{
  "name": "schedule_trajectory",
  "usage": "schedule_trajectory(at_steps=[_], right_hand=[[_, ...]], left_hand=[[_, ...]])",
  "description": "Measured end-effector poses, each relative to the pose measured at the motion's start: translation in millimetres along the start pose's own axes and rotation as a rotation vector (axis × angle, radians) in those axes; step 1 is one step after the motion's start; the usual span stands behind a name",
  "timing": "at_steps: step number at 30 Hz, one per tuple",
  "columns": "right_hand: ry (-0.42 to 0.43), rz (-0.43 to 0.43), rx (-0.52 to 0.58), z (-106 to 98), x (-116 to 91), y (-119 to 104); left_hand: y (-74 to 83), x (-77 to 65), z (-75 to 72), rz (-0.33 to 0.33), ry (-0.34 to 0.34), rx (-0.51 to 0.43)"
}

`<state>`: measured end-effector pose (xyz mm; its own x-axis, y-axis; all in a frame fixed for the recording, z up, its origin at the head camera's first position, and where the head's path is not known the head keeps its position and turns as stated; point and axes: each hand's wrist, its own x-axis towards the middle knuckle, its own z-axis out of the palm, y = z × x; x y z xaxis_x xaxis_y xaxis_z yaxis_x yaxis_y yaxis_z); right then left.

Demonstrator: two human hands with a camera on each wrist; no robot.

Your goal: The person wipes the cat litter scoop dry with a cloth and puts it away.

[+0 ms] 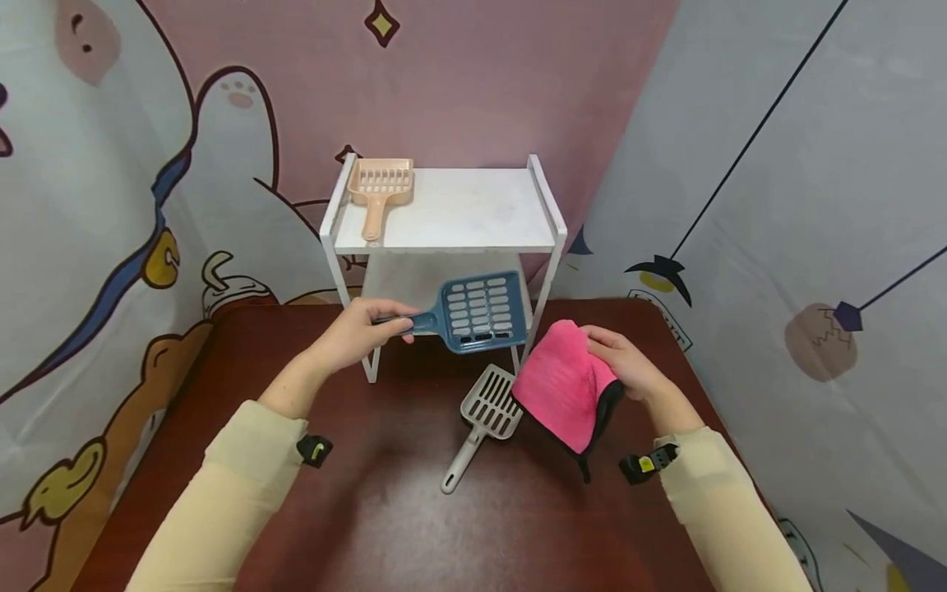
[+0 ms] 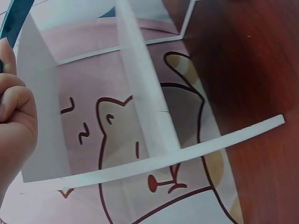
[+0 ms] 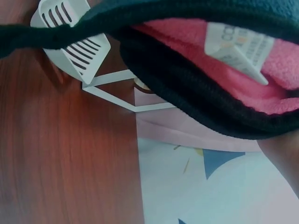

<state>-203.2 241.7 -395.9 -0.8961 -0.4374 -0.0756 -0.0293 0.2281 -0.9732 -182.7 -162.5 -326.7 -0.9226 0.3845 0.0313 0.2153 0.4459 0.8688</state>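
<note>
My left hand (image 1: 362, 333) grips the handle of a blue slotted litter scoop (image 1: 440, 316), raised in front of the small white shelf (image 1: 473, 214) with its slotted pan toward the right. In the left wrist view, curled fingers (image 2: 18, 100) wrap the scoop's handle, and the pan is out of frame. My right hand (image 1: 625, 362) pinches a pink cloth (image 1: 558, 386) with black edging near its top; the cloth hangs down beside the blue pan. A white label (image 3: 238, 49) shows inside its fold. Below, a light grey litter scoop (image 1: 464, 462) lies on the table, partly overlapped by the cloth.
A peach litter scoop (image 1: 376, 212) lies at the left of the shelf's top board. The shelf stands at the back of the dark red-brown table (image 1: 370, 510). Behind and at both sides hangs a cartoon-printed backdrop (image 1: 481, 82).
</note>
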Motion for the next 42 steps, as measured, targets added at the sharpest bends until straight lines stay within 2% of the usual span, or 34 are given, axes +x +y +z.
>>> schedule_trajectory(at_steps=[3, 7, 14, 24, 28, 32, 37, 42], right_hand=[[0.014, 0.018, 0.006, -1.5, -3.7, 3.6], [0.03, 0.041, 0.032, -3.3, -7.9, 8.5], [0.027, 0.041, 0.064, -2.9, -9.2, 13.7], [0.028, 0.042, 0.079, -1.5, -11.3, 18.2], [0.034, 0.037, 0.079, -0.8, -11.6, 18.3], [0.03, 0.035, 0.085, -0.7, -11.6, 17.3], [0.048, 0.049, 0.081, -2.1, -10.9, 16.6], [0.058, 0.048, 0.093, -2.8, -11.9, 15.2]], left_hand=[[7.7, 4.0, -3.3, -0.016, 0.039, -0.033], [18.1, 9.7, -5.5, -0.026, 0.072, -0.133], [29.6, 17.9, -4.8, 0.013, 0.056, -0.295], [45.9, 21.9, -2.6, -0.024, 0.037, -0.498], [52.5, 25.6, -2.0, -0.032, 0.035, -0.515], [57.9, 30.2, -1.4, -0.055, 0.066, -0.507], [63.1, 34.9, 0.1, -0.128, 0.135, -0.554], [64.9, 33.9, -2.0, -0.166, 0.13, -0.611]])
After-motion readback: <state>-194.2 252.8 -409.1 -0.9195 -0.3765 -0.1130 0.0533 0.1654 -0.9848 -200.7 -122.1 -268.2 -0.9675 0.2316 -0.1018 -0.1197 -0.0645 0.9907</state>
